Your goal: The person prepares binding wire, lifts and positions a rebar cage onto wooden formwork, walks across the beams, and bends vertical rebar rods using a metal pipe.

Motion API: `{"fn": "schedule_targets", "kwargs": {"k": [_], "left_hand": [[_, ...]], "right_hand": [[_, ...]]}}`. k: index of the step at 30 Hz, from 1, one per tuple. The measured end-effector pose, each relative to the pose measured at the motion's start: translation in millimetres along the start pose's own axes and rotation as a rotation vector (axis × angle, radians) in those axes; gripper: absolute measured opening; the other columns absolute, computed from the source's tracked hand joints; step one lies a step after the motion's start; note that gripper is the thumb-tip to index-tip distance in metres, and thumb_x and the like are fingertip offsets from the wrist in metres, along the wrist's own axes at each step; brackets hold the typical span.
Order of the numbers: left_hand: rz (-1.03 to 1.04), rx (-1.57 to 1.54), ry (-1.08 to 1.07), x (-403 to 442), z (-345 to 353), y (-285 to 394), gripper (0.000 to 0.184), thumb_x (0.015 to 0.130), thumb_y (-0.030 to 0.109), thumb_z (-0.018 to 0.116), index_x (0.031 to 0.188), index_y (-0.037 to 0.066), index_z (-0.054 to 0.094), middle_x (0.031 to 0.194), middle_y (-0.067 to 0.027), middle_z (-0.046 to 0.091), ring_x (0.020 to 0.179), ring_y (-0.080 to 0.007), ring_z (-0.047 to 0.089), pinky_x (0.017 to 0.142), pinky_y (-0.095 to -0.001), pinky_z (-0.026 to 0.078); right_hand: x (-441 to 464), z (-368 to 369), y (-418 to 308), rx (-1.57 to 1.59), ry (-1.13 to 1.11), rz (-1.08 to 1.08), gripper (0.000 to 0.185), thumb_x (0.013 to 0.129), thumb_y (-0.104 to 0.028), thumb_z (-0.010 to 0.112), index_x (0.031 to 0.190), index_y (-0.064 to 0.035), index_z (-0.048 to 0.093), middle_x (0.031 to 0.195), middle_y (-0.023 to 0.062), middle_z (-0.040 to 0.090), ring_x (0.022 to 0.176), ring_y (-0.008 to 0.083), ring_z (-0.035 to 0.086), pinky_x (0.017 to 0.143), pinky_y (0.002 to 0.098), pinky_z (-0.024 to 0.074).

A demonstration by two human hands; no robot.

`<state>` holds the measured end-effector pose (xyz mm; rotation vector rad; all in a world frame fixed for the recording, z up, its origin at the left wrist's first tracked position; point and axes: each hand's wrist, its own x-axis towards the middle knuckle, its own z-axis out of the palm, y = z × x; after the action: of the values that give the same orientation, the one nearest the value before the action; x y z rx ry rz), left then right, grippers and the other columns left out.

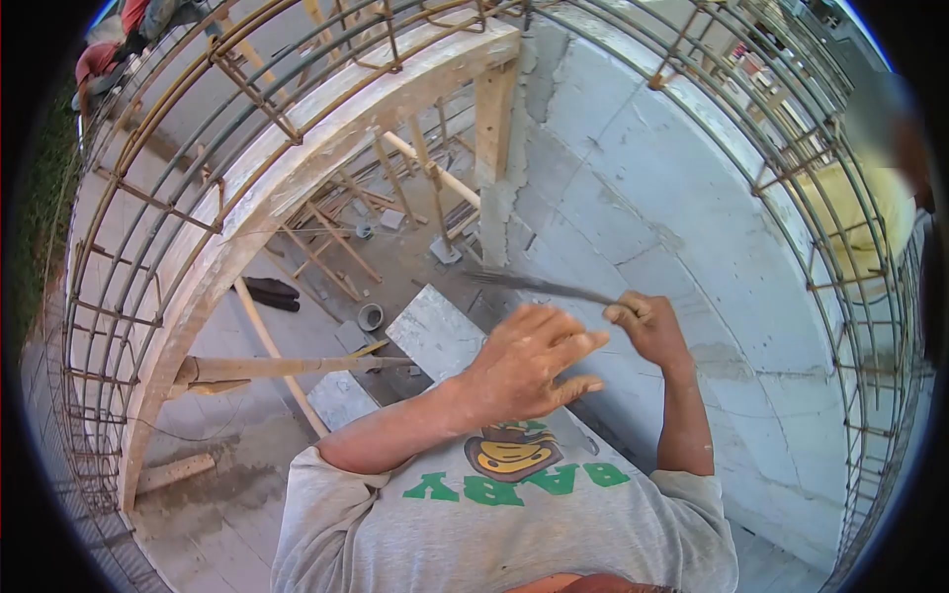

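Observation:
My right hand is closed around one end of a bundle of thin dark wires. The strands stick out to the left and fan slightly at the far end. In front of my chest, my left hand is raised just left of the right one, its thumb and index finger apart. Nothing shows between those fingers. The hands do not touch each other, and the wire bundle passes beyond the left hand.
Rebar cages curve along the top and both sides, above a wooden formwork beam. A grey block wall rises on the right. Below are boards, a bucket and poles. Another person in yellow stands at right; others work at upper left.

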<state>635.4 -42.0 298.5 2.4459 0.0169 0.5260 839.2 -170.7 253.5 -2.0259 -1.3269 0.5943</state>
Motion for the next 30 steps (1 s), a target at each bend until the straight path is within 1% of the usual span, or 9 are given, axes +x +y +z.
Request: {"fn": "schedule_targets", "kwargs": {"k": [2,5,7,10,15,19,20,23,30], "left_hand": [[0.151,0.145,0.169,13.5,-11.0,-1.1,0.064,0.072,0.048,0.065,0.121,0.009,0.053,0.102,-0.0117,0.056,0.101,-0.0282,0.051,0.091,-0.0424,0.037],[0.055,0.062,0.064,18.4,16.0,-22.7,0.064,0.078,0.053,0.058,0.122,0.007,0.05,0.104,-0.0156,0.056,0.102,-0.0325,0.052,0.095,-0.049,0.034],[-0.042,-0.036,-0.082,-6.6,56.5,-47.2,0.061,0.08,0.055,0.055,0.118,0.008,0.052,0.099,-0.0179,0.059,0.093,-0.0347,0.056,0.086,-0.0451,0.041],[-0.239,-0.348,-0.237,-22.1,65.1,-35.6,0.05,0.083,0.055,0.052,0.098,0.008,0.06,0.079,-0.0161,0.061,0.075,-0.0353,0.059,0.065,-0.0423,0.047],[-0.164,-0.299,-0.311,-24.6,67.0,-23.1,0.045,0.086,0.051,0.052,0.079,0.007,0.059,0.061,-0.0107,0.057,0.059,-0.0312,0.058,0.054,-0.0395,0.043],[-0.093,-0.349,-0.27,-18.9,54.9,-9.9,0.048,0.088,0.05,0.049,0.07,0.007,0.058,0.055,-0.0096,0.055,0.052,-0.0306,0.054,0.049,-0.0387,0.041],[-0.07,-0.392,-0.248,-16.0,55.2,-5.3,0.049,0.088,0.049,0.049,0.067,0.006,0.058,0.055,-0.0094,0.054,0.051,-0.0305,0.054,0.048,-0.0384,0.041],[0.082,-0.167,-0.272,-2.5,57.1,15.3,0.049,0.089,0.046,0.05,0.06,0.007,0.057,0.053,-0.0083,0.055,0.049,-0.0295,0.053,0.046,-0.0374,0.04],[0.293,-0.053,-0.246,20.5,69.6,44.5,0.048,0.087,0.041,0.052,0.051,0.009,0.056,0.048,-0.0098,0.052,0.047,-0.0306,0.052,0.047,-0.0384,0.04]], "right_hand": [[-18.2,6.4,-2.5,-0.02,-0.026,0.011,0.036,0.083,-0.035,0.062,0.068,-0.0018,0.058,0.059,0.0168,0.053,0.051,0.0335,0.047,0.049,0.0394,0.0379],[-43.3,-9.4,-19.0,-0.225,0.003,-0.076,0.037,0.083,-0.034,0.062,0.065,-0.0021,0.056,0.056,0.0156,0.052,0.049,0.0323,0.048,0.047,0.039,0.0374],[-63.5,-20.5,-21.6,-0.148,0.009,-0.004,0.039,0.082,-0.035,0.062,0.063,-0.0024,0.054,0.054,0.016,0.051,0.047,0.0328,0.046,0.046,0.0388,0.0369],[-90.1,-21.2,-20.1,-0.02,0.003,0.065,0.039,0.082,-0.037,0.062,0.064,-0.0024,0.056,0.049,0.0099,0.048,0.043,0.0218,0.044,0.044,0.0341,0.035],[-117.1,-24.9,-6.0,0.288,-0.112,0.252,0.043,0.084,-0.043,0.059,0.067,-0.0036,0.06,0.052,-0.0015,0.048,0.053,0.0075,0.044,0.047,0.0274,0.0348],[-121.9,-40.2,-4.2,0.36,-0.596,0.316,0.043,0.084,-0.048,0.058,0.076,-0.0057,0.064,0.058,-0.002,0.052,0.057,0.008,0.049,0.052,0.0255,0.0397],[-120.6,-41.3,-1.8,0.379,-0.718,0.234,0.045,0.084,-0.049,0.057,0.085,-0.0049,0.063,0.063,-0.0009,0.054,0.059,0.0084,0.051,0.054,0.0252,0.0421],[-116.8,-38.4,-11.7,0.548,-0.96,0.161,0.05,0.086,-0.05,0.054,0.089,-0.0004,0.061,0.064,0.0003,0.054,0.058,0.0088,0.052,0.056,0.0256,0.0447],[-140.3,11.9,5.1,1.055,-1.232,0.257,0.059,0.09,-0.052,0.044,0.093,0.0051,0.058,0.06,0.0018,0.052,0.051,0.0101,0.048,0.048,0.0225,0.0393]]}}
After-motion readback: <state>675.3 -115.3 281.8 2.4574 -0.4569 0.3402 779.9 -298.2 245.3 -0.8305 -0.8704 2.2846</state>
